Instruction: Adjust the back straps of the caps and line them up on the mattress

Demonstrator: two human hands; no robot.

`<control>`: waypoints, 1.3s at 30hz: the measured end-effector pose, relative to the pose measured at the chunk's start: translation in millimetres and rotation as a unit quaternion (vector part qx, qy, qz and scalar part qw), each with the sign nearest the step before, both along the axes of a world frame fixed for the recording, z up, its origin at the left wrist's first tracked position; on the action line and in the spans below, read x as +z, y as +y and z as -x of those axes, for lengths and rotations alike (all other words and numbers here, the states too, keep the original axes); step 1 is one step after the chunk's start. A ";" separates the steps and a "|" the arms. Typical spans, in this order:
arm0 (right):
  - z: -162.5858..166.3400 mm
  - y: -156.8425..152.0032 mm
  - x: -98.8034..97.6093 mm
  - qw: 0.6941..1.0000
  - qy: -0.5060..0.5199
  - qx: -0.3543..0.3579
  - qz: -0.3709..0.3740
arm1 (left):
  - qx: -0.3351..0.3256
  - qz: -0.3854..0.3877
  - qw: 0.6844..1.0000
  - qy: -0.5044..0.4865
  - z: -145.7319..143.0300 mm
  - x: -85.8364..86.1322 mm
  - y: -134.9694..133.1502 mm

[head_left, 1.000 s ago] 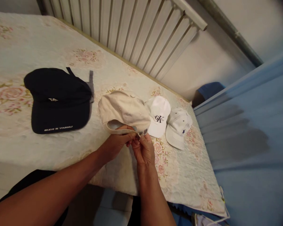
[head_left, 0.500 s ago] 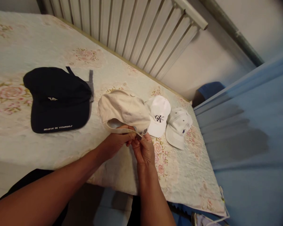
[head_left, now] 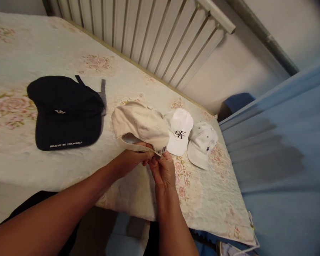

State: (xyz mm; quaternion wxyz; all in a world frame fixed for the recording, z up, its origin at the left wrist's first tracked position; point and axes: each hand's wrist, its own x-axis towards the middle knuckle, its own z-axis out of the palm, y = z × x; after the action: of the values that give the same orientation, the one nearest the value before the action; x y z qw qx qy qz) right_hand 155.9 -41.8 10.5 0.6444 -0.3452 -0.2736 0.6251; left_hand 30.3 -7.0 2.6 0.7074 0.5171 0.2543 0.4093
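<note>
In the middle of the head view, a beige baseball cap [head_left: 142, 122] has its back opening and adjuster strap facing me. My left hand [head_left: 134, 160] pinches that strap between thumb and fingers. Right beside it, my right hand [head_left: 164, 169] grips the strap's end near the buckle side, fingers closed. The fingertips of both hands meet there and partly hide the strap. Just behind the beige cap sits a white cap [head_left: 178, 131] with a dark monogram. A pale cap [head_left: 202, 144] with a small dark logo lies to its right.
A black cap [head_left: 66, 113] with white lettering lies at the left on the floral bedspread [head_left: 96, 89]. White rails [head_left: 138, 39] run along the far side of the bed. A blue curtain [head_left: 280, 153] hangs at the right.
The beige cap's strap and my fingers have shifted very slightly at the fastening. Both hands keep their grip; the other caps stay where they were.
</note>
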 end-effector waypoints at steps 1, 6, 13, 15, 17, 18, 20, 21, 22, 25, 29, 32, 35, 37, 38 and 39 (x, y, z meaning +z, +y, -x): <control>-0.5 -0.1 0.0 1.000 0.002 0.003 -0.001 | -0.001 -0.001 1.000 0.003 0.2 1.0 -0.1; -6.7 -0.5 -1.0 1.000 0.002 0.030 0.006 | 0.018 0.012 0.999 0.029 -0.3 2.2 -2.0; -10.2 -0.2 -8.7 1.000 -0.018 0.010 0.009 | 0.030 -0.006 0.998 0.055 0.4 2.2 -2.4; -8.8 -0.1 -9.0 1.000 -0.011 0.009 0.014 | 0.025 -0.016 0.997 0.073 1.1 2.8 -1.3; -7.8 -0.1 -7.9 1.000 -0.008 0.015 0.016 | 0.014 -0.020 0.997 0.079 1.8 3.0 -0.1; -7.6 -0.2 -6.9 1.000 -0.005 0.018 0.016 | 0.007 -0.019 0.997 0.078 2.3 2.9 0.4; -7.9 -0.5 -4.7 1.000 0.000 0.020 0.021 | -0.003 -0.018 0.997 0.078 3.5 2.2 1.3; -8.4 -0.7 -3.7 0.999 0.000 0.021 0.026 | -0.008 -0.021 0.996 0.081 4.3 1.8 1.7; -9.0 -0.8 -2.7 0.999 -0.004 0.024 0.031 | -0.012 -0.025 0.996 0.085 5.2 1.2 2.0; -12.0 -1.3 -1.3 0.998 -0.028 0.045 0.038 | -0.018 -0.040 0.994 0.102 7.3 -0.8 2.9; -16.2 -1.8 -3.4 0.996 -0.040 0.065 0.043 | -0.006 -0.051 0.992 0.117 6.6 -3.3 2.8; -17.0 -1.6 -6.0 0.997 -0.041 0.058 0.043 | 0.011 -0.053 0.990 0.127 5.0 -2.9 2.2; -15.7 -1.4 -7.2 0.997 -0.055 0.037 0.033 | 0.002 -0.057 0.989 0.137 5.0 0.9 1.9; -14.9 -1.7 -7.3 0.997 -0.067 0.030 0.031 | -0.014 -0.057 0.988 0.142 6.0 5.2 1.6; -14.8 -1.9 -7.2 0.996 -0.071 0.031 0.032 | -0.024 -0.054 0.988 0.141 6.5 7.7 1.3; -14.9 -2.1 -7.2 0.996 -0.074 0.033 0.033 | -0.034 -0.050 0.989 0.137 7.1 10.2 1.0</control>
State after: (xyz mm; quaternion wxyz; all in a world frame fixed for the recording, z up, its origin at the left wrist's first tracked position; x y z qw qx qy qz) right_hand 170.7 -43.9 3.3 0.5897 -0.4026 -0.3112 0.6271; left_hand 23.2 -6.0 12.8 0.6528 0.6111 0.3103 0.3228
